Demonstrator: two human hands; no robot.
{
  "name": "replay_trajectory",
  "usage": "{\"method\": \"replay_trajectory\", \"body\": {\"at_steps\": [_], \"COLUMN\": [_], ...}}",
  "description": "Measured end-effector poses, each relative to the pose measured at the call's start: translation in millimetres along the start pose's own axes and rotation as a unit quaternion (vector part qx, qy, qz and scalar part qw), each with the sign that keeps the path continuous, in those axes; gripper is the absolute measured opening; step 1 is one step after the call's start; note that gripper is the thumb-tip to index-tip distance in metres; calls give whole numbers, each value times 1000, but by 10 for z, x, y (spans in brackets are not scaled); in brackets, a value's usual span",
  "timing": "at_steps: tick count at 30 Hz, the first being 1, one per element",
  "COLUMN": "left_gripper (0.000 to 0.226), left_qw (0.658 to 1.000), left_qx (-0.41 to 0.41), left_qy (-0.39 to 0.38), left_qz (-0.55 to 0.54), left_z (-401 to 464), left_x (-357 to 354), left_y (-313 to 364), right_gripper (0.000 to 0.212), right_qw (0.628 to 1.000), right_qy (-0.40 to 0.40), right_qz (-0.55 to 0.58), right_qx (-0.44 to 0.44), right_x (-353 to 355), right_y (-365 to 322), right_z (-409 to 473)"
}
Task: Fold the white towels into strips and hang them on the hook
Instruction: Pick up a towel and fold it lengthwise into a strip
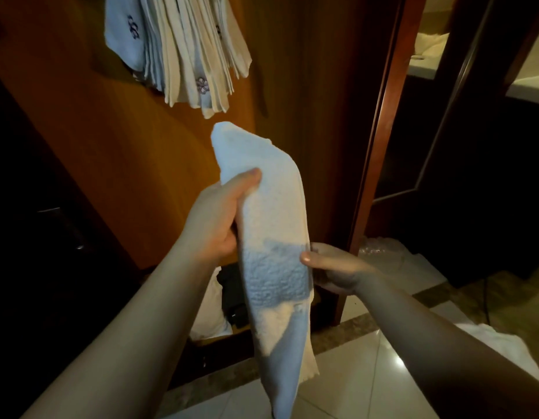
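Head view: left hand [215,219] gripping the upper left edge of a white towel [272,237] folded into a long strip, thumb across its face. Right hand [331,266] pinching the strip's right edge lower down. Above, folded towels [183,46] hanging against a wooden panel [120,152].

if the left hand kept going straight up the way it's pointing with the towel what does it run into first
Probably the bundle of hung towels on the wooden panel; the left hand aims the folded towel just below them, though depth is hard to judge.
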State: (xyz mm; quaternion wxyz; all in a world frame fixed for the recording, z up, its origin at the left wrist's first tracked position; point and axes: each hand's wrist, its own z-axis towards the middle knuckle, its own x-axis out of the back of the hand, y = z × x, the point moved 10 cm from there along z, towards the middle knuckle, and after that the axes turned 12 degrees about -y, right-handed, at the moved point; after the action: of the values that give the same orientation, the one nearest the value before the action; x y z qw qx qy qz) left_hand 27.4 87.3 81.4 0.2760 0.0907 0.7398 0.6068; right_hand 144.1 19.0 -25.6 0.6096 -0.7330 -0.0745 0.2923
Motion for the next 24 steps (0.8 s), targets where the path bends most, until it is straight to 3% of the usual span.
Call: {"method": "replay_trajectory", "body": {"at_steps": [2,3,6,8,12,19,22,24], "left_gripper": [47,46,42,38,38,36,47,56], "left_qw": [999,999,996,995,994,996,997,997], "left_qx": [-15,-22,-36,-44,-52,-62,-61,-64], "left_qy": [29,44,80,87,95,63,49,45], "left_qz": [15,17,11,-1,-27,-8,11,13], "left_z": [44,61,87,102,105,118,122,123], "left_x": [66,98,168,176,157,-1,-61,-81], "left_y": [105,150,254,306,398,550,624,689], "right_gripper": [91,83,41,25,29,24,23,24], "right_qw": [996,991,968,953,927,860,852,866], "right_qy": [26,41,78,116,219,236,237,241], "right_qz": [-85,-127,-236,-279,-298,-445,-459,-428], "right_qx": [-23,-33,-47,-30,59,85,86,95], "right_x": [-2,2,-10,4,83,11,-1,2], "right_y": [-24,-40,-126,-229,-443,-538,-609,-655], "right_z": [18,26,35,22,-98,-56,-51,-68]}}
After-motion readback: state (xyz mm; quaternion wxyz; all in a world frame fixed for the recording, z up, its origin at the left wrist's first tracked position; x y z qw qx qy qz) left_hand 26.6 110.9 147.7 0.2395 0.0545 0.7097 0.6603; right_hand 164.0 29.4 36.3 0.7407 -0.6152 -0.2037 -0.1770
